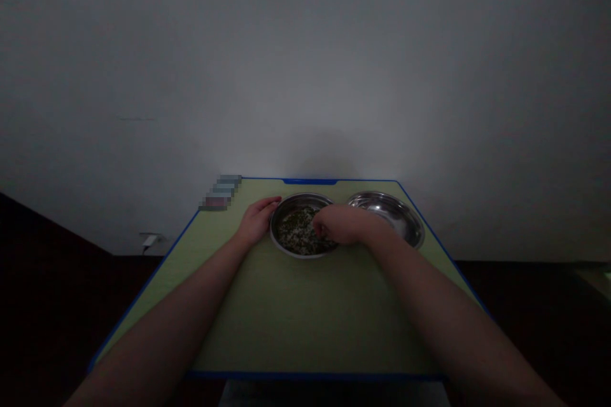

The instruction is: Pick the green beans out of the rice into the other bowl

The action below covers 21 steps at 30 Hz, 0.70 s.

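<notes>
A round steel plate (286, 216) filled with a speckled mix of small grains or seeds sits at the far middle of a green table. My left hand (256, 219) rests against the plate's left rim, fingers curled along it. My right hand (334, 225) hovers over the grains with its fingers pinched together; what they hold is too small to make out. A second steel plate (389, 211), which looks empty, lies just right of the first, partly behind my right wrist.
The green table (296, 311) has a blue edge and stands against a plain pale wall. A small blurred object (220, 193) sits at the table's far left corner. The floor on both sides is dark.
</notes>
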Motion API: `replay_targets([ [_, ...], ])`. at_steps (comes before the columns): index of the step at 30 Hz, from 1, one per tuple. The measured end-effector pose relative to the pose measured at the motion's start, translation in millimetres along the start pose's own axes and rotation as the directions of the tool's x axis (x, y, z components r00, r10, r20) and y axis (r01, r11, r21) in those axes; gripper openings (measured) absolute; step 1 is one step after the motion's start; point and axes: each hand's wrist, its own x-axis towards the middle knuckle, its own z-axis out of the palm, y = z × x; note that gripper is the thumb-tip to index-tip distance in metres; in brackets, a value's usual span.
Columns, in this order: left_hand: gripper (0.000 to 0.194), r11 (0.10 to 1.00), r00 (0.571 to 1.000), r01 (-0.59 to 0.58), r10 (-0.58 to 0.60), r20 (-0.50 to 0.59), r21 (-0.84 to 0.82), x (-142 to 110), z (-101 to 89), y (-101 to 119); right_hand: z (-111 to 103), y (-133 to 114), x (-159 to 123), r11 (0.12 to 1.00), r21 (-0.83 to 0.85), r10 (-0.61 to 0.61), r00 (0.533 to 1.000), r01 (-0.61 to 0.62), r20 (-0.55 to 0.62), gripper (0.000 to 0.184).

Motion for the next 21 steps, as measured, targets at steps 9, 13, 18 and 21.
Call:
replay_targets([
  [9,0.057,0.999,1.000,0.020,-0.019,0.016,-0.044,3.8,-1.2,-6.9,-1.9,-0.3,-15.1,0.990,0.133,-0.040,0.996,0.051,-0.085,0.029],
  [13,0.054,1.000,1.000,-0.009,0.009,0.020,-0.018,6.9,-3.8,-12.0,-2.7,4.3,-24.5,0.979,0.192,-0.039,0.987,0.069,-0.156,0.021],
  [18,0.055,0.999,1.000,0.003,-0.003,0.015,-0.032,5.7,-2.8,-11.1,0.8,20.8,-45.5,0.968,0.249,0.081,0.942,0.002,-0.325,0.025],
  [21,0.055,0.998,1.000,0.017,-0.017,0.007,-0.053,4.4,-1.7,-9.7,7.1,39.2,-59.7,0.956,0.290,0.170,0.897,-0.050,-0.408,0.028],
])
